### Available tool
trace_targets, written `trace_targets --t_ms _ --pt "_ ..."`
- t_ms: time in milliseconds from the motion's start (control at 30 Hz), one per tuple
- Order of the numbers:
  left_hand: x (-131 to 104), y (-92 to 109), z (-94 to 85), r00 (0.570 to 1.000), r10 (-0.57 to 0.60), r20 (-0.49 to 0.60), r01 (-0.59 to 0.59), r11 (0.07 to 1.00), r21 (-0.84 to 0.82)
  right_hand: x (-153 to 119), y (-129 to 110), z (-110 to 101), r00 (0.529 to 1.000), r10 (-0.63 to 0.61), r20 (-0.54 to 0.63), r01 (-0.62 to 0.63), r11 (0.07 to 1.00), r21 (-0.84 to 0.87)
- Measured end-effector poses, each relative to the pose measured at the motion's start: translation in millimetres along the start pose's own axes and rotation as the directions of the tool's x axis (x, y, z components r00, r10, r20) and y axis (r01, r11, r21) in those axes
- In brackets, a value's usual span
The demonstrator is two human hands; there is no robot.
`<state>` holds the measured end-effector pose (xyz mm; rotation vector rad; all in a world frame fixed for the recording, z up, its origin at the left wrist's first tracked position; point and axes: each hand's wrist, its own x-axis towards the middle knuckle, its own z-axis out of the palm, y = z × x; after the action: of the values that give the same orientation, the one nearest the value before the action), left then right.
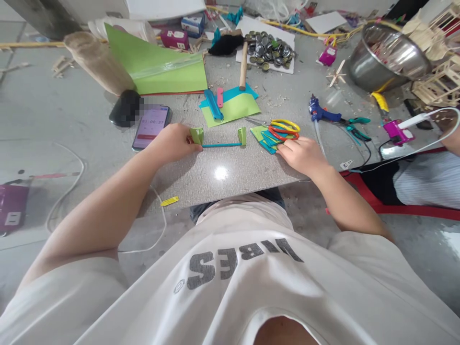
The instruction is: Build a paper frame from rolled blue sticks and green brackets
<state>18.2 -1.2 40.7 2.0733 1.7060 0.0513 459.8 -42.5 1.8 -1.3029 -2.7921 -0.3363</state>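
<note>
My left hand (176,142) pinches the left end of a thin blue stick (222,144). At each end of the stick stands a small folded green paper piece (242,136), and my fingers touch the left one. My right hand (300,152) has its fingertips closed at the lower edge of a small stack of green and blue paper pieces (266,139). Scissors (283,128) with yellow and red-orange handles lie over that stack, blades pointing left. Farther back are larger green and blue paper sheets (233,111), with a blue cutter (214,104) on them.
A phone showing a timer (153,125) lies left. A hammer (243,67) and bottle caps (271,50) are behind. To the right are a glue gun (321,111), pliers (355,128) and a metal bowl (384,60). Another person's arm (452,136) shows at the right edge.
</note>
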Motion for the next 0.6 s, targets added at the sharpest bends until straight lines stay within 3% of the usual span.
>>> trace_targets --t_ms 200,367,600 --pt "3.0 -5.8 2.8 1.0 0.025 -0.01 -0.025 1.0 0.0 16.0 11.8 -6.6 0.998 0.06 -0.018 -0.058 0.996 0.063" --pt "7.2 -10.5 7.3 0.999 0.027 -0.022 -0.027 1.0 0.006 -1.7 5.3 -22.3 0.984 0.137 -0.112 -0.12 0.981 0.154" --pt "-0.3 -0.4 2.9 1.0 0.01 -0.01 -0.009 0.999 0.039 -34.6 -22.2 -40.0 0.891 0.361 -0.277 -0.289 0.919 0.27"
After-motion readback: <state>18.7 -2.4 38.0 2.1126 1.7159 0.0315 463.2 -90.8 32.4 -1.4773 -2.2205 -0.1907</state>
